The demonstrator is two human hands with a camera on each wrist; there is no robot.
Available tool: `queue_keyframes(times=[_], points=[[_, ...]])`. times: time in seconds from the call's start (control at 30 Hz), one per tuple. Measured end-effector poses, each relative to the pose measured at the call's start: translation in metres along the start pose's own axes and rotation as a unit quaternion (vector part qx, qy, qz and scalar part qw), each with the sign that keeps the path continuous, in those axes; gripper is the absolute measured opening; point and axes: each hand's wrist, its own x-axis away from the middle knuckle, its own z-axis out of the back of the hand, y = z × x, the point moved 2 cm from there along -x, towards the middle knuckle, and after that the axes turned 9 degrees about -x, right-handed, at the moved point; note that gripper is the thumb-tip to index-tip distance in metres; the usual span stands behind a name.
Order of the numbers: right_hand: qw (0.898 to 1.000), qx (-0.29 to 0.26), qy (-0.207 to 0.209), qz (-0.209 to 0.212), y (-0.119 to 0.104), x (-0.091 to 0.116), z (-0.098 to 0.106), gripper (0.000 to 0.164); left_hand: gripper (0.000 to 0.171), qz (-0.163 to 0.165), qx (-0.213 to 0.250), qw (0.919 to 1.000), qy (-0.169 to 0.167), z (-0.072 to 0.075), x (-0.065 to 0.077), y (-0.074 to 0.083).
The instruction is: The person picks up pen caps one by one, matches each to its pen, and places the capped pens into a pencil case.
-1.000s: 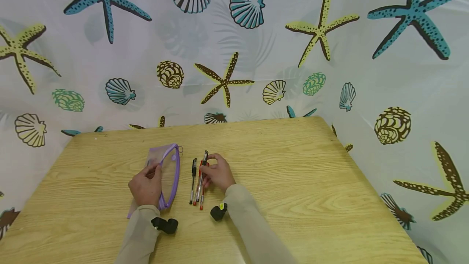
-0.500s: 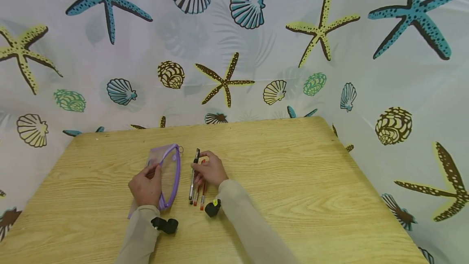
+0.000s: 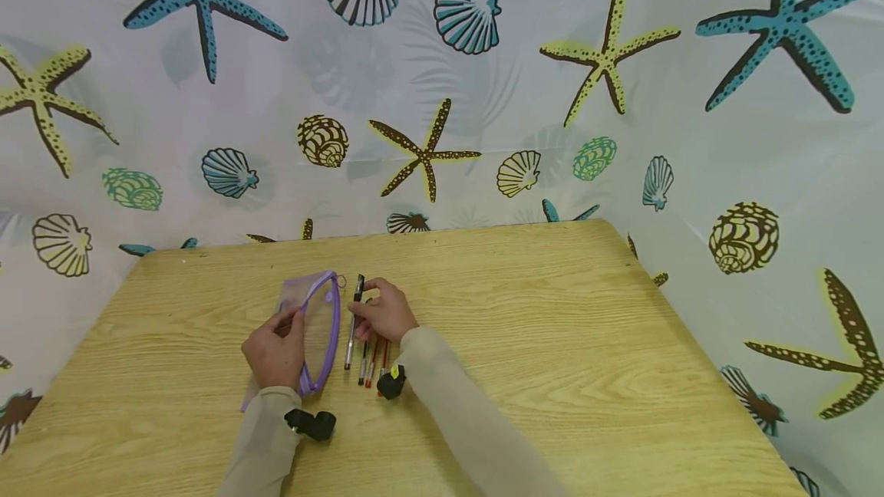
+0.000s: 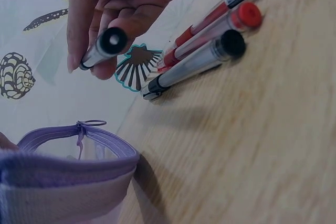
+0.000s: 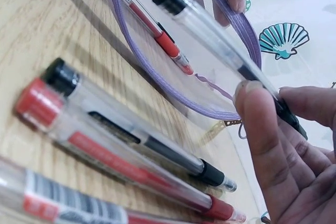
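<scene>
My left hand pinches the edge of a clear pencil pouch with purple zipper trim, and its mouth gapes open toward the right. Inside it, the right wrist view shows a red pen. My right hand pinches a clear-barrelled black pen near its dark-gripped end, lifted just right of the pouch's mouth. Below that hand lie another black pen and two red pens, one beside it and one nearer the camera, roughly parallel on the table.
The wooden table reaches back to a white curtain printed with starfish and shells. A zipper ring hangs at the pouch's far corner. Each sleeve carries a small black wrist camera, one on the left.
My right hand has carried the black pen left, from above the other pens to beside the pouch's mouth. The left hand and pouch have stayed in place.
</scene>
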Motion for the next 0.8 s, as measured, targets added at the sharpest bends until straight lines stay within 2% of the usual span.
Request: queue_keyframes(times=[0.43,0.8], points=[[0.999,0.029,-0.008,-0.029,-0.007,-0.006,-0.014,0.046,0.019,-0.007,0.002,1.0,0.001,0.002,-0.001,0.0],[0.998,0.05,-0.003,-0.039,-0.004,-0.013,-0.026,0.042,0.018,-0.008,0.009,0.9999,0.0,0.003,-0.001,0.001]])
